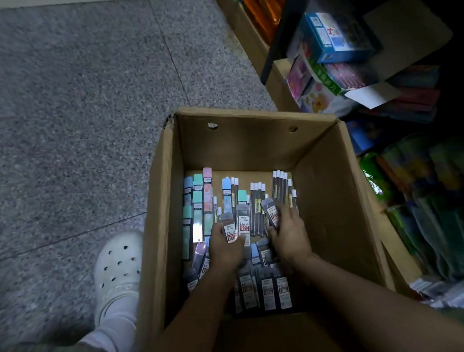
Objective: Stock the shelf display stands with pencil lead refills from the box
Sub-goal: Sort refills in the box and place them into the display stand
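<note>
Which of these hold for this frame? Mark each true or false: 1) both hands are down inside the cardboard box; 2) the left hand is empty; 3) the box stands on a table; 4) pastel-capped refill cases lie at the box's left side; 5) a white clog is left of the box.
1) True: the left hand and right hand are both inside the cardboard box.
2) False: it grips a grey refill pack.
3) False: the box stands on the speckled floor.
4) True: the pastel refill cases lie there.
5) True: the white clog is left of the box.
</note>
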